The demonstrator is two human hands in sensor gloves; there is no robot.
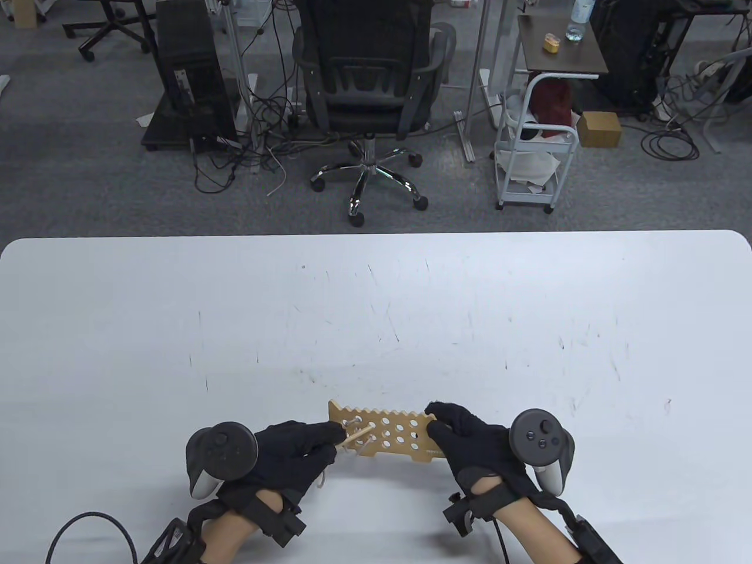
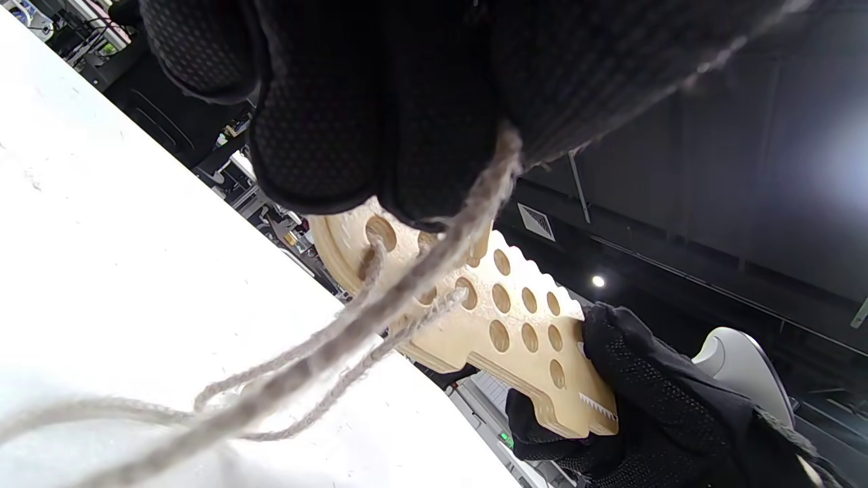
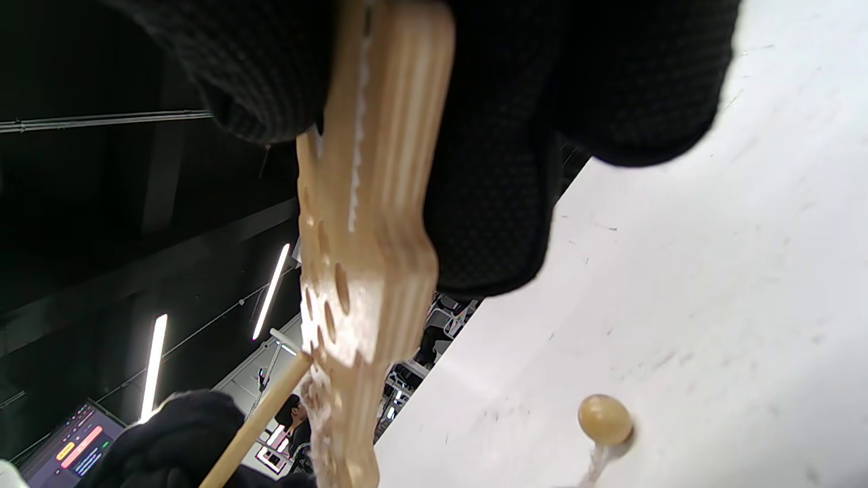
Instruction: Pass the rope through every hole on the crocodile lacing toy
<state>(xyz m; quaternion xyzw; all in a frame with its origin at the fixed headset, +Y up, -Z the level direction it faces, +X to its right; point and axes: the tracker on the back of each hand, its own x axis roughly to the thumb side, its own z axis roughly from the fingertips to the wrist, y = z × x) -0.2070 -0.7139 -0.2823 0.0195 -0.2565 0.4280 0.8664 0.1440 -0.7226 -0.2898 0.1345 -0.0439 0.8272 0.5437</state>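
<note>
The left hand [image 1: 288, 455] pinches a slim wooden lacing needle [image 1: 357, 436] between its fingertips [image 2: 380, 129], with the needle tip at a hole near the left end of the crocodile lacing toy [image 1: 385, 433]. Grey rope [image 2: 352, 325] runs out from under these fingers; in the left wrist view it already passes through a few holes at that end and trails slack onto the table [image 1: 376, 317].

The right hand [image 1: 470, 443] grips the opposite end of the board, fingers curled round its edge. This grip appears to hold the board clear of the table and tilted, so that both faces stay reachable for the needle; most holes are unthreaded, so the task is judged to be at an early stage.

The toy is a flat, pale plywood plate with a toothed upper edge and rows of round holes; layered plies show along its edge in the right wrist view. The rope is twisted and fibrous. A round wooden stopper bead [image 3: 604, 420] lies on the matte white tabletop, tied to rope below it.
</note>
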